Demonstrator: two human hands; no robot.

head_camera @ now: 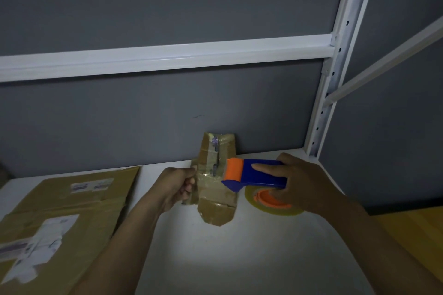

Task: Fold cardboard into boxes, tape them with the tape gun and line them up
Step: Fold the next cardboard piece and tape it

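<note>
Head view: left hand (178, 187) around taped box (217, 212), right hand (304, 184) around tape gun (262, 176); labels (90, 185) illegible.

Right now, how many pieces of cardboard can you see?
2: a small taped piece gripped by the left hand in the middle, and a large flattened one lying on the table, left side. The large one may be two overlapping sheets.

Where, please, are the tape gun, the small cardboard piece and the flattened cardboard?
tape gun (263, 179), head view, on its blue body
small cardboard piece (217, 211), head view, on its lower flap
flattened cardboard (96, 223), head view, on its bare brown face
</note>
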